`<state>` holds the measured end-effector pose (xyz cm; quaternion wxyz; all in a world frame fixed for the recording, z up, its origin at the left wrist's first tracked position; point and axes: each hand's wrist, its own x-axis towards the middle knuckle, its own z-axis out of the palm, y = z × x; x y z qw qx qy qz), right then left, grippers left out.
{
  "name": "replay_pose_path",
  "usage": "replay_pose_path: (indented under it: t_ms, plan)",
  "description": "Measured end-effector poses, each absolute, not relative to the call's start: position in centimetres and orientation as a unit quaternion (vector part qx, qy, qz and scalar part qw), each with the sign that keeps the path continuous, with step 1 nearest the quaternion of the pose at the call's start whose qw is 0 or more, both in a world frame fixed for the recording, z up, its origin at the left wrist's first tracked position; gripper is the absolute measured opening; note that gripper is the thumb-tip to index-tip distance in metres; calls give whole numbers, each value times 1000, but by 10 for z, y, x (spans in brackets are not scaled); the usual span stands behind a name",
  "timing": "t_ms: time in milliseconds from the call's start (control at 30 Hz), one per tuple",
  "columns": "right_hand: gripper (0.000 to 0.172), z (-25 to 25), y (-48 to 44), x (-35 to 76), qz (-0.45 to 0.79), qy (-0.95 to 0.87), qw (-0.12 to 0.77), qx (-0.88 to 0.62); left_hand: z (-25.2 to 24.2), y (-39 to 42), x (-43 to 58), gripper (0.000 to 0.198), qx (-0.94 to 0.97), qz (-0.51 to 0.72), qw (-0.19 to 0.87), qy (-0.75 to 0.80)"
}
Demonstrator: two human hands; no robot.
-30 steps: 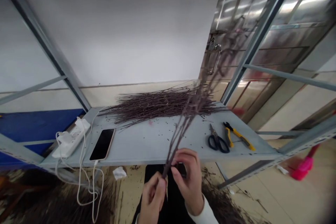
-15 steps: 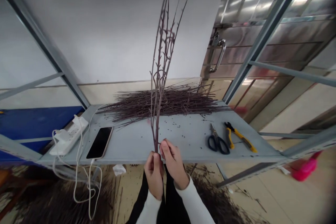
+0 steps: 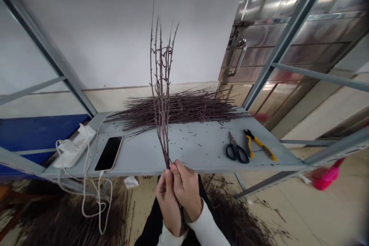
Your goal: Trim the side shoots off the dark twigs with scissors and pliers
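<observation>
A bundle of thin, dark brown twigs [image 3: 163, 123] stands upright before me, spreading out toward the top, with small side shoots and a few curled bits. My left hand [image 3: 168, 201] is closed around its lower end, thumb on top. Close against it, my right hand [image 3: 186, 190] pinches at the base of the bundle, on what looks like a thin dark strand beside the stems; its kind is hidden by the fingers. The lower ends of the twigs are concealed by both hands.
Behind the bundle, a heap of twigs [image 3: 196, 108] lies along the back of the grey shelf [image 3: 138, 153]. Scissors [image 3: 236, 152] and yellow-handled pliers [image 3: 261, 145] are at right. A phone [image 3: 109, 154] and a power strip [image 3: 74, 148] with cables sit at left.
The bundle has come lower and to the left, its tips now in sight. My right hand has turned and crossed closer over my left, still pinching at the base.
</observation>
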<state>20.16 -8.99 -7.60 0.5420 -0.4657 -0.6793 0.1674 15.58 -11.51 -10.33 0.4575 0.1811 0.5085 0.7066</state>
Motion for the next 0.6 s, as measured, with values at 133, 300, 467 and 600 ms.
replay_pose_path:
  t_ms: [133, 300, 467, 600]
  plan:
    - [31, -71, -97, 204, 131, -681, 555, -460, -97, -123, 155, 35, 178, 703, 481, 493]
    - [31, -69, -104, 213, 102, -663, 565, -480, -83, -128, 161, 43, 189, 672, 512, 501]
    - [34, -67, -110, 228, 74, -676, 556, -477, -68, -132, 166, 52, 219, 657, 539, 480]
    - [33, -65, -117, 238, 73, -694, 546, -465, -67, -138, 167, 54, 244, 633, 557, 479]
